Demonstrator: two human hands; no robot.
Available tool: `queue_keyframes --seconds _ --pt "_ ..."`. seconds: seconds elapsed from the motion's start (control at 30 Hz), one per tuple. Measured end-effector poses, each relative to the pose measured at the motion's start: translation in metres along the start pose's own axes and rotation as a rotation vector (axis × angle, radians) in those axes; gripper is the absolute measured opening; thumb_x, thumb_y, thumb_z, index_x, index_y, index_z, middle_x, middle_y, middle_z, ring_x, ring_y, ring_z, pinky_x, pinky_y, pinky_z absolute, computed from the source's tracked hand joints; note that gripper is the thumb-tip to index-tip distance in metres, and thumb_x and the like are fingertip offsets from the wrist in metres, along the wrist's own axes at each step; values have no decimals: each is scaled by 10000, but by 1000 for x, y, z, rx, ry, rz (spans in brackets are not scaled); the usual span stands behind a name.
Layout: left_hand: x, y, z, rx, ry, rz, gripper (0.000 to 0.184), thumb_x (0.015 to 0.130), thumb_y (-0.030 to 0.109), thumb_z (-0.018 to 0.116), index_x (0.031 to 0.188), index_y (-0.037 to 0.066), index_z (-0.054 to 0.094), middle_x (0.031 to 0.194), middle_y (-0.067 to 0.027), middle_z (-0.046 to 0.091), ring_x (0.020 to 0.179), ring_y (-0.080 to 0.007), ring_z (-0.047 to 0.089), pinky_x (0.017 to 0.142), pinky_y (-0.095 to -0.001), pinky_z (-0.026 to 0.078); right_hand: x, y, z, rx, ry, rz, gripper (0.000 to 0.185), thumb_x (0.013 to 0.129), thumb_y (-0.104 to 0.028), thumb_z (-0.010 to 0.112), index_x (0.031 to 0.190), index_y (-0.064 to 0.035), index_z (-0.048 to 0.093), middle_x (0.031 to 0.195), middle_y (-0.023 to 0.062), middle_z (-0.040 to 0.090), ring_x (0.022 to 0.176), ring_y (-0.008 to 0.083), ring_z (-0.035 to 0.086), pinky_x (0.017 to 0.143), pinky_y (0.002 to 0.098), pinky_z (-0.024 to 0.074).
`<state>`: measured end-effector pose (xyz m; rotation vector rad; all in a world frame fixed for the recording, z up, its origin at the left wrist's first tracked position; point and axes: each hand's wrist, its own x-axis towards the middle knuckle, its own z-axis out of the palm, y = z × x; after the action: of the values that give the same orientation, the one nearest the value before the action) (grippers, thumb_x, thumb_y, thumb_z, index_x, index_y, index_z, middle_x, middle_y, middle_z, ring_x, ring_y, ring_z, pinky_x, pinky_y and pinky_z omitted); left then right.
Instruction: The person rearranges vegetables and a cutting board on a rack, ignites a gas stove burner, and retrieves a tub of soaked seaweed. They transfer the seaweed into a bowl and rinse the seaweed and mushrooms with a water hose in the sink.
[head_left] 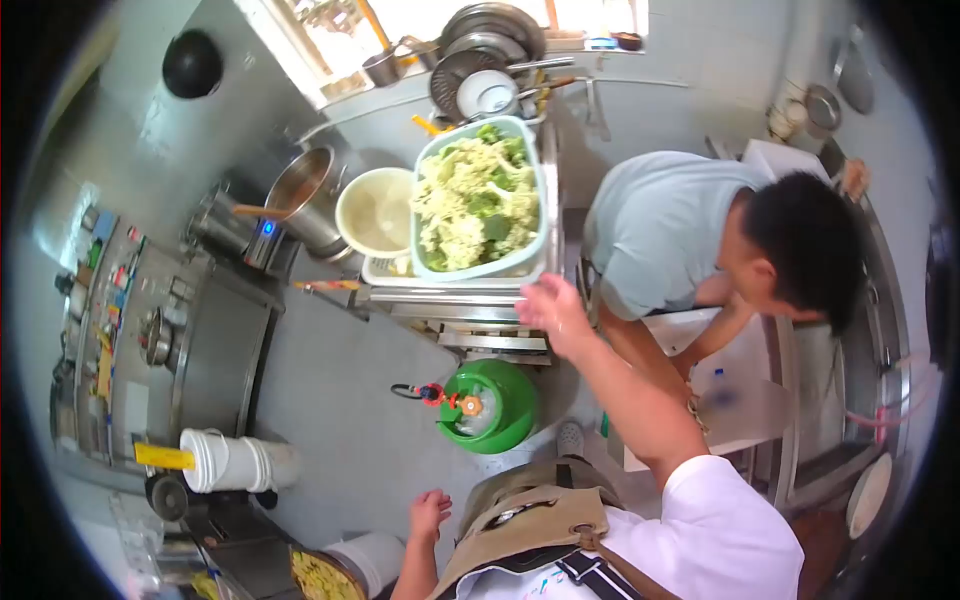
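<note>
My right hand [553,308] reaches forward just below the near right corner of a pale blue tub [543,215]. Its fingers are loosely bent and apart, with nothing visible in them. The tub is heaped with cut cauliflower [465,200] and some broccoli [496,228], and stands on a metal table [450,297]. A cream bowl [377,212] sits left of the tub. My left hand [428,512] hangs low beside my brown apron [540,530]; its fingers are slightly curled, and it holds nothing I can see.
A green gas cylinder [490,405] stands on the floor ahead of me. To the right a person in a light blue shirt [660,225] bends over a white container [740,400] beside the sink [815,400]. White buckets [235,460] and a steel pot [305,190] are leftward.
</note>
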<state>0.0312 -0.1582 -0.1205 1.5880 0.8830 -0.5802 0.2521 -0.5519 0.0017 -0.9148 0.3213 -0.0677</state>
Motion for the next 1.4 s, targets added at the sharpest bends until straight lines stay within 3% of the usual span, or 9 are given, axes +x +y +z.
queue_keyframes --seconds 0.2,0.57,0.7,0.77,0.87,1.03,1.17,1.3,1.4 --pt "28 62 -14 -175 45 40 289 854 231 577 1019 -6 573 881 -107 635 797 -208 629 662 -302 504 77 18 44 189 108 205 351 856 -169 622 1116 19 479 996 175 532 845 300 594 723 426 524" --pt "181 393 -9 1 -161 823 368 837 178 597 1118 -53 542 866 -66 612 738 -112 559 634 -244 457 99 36 79 146 510 112 306 828 -100 498 1116 3 479 1056 191 551 867 345 582 705 530 512" --pt "232 466 12 232 -34 1001 591 746 261 668 1194 -78 486 976 -187 621 888 -287 599 786 -352 477 83 15 99 90 585 41 331 773 -101 508 1096 -30 511 977 123 598 820 249 593 661 408 526" --pt "252 472 18 391 3 1026 652 715 284 683 1212 -78 468 1016 -232 615 958 -359 598 832 -398 475 65 4 119 123 692 35 363 713 -74 533 1070 -12 517 850 71 590 513 132 478 433 219 442" --pt "260 488 18 620 -139 1014 620 687 273 690 1161 -59 465 1003 -260 608 943 -393 593 808 -446 484 38 -15 70 232 690 136 362 716 -82 522 1070 -11 515 859 71 590 490 120 470 362 162 343" --pt "306 485 36 564 -57 842 410 687 213 697 940 -77 557 881 -274 623 853 -415 611 745 -434 472 -18 -38 87 88 588 43 393 715 -47 495 1104 13 488 946 133 608 644 185 607 452 226 489" --pt "316 495 64 275 -27 841 314 699 163 687 838 -100 586 853 -288 622 833 -421 613 687 -407 461 -26 -55 115 106 933 -96 435 711 -59 493 1135 30 460 970 156 593 643 222 608 454 299 498" --pt "338 494 88 4 -153 670 224 746 88 644 915 -59 627 869 -176 669 780 -220 636 653 -336 466 -51 -62 85 55 855 -100 437 709 -66 485 1132 40 460 920 139 586 602 255 591 436 337 489" --pt "320 506 105 25 -75 754 201 757 53 619 933 -40 641 843 -116 671 723 -155 608 619 -303 466 -51 -62 76 108 809 -136 506 713 -65 473 1203 53 434 1078 176 568 876 313 611 706 426 540"
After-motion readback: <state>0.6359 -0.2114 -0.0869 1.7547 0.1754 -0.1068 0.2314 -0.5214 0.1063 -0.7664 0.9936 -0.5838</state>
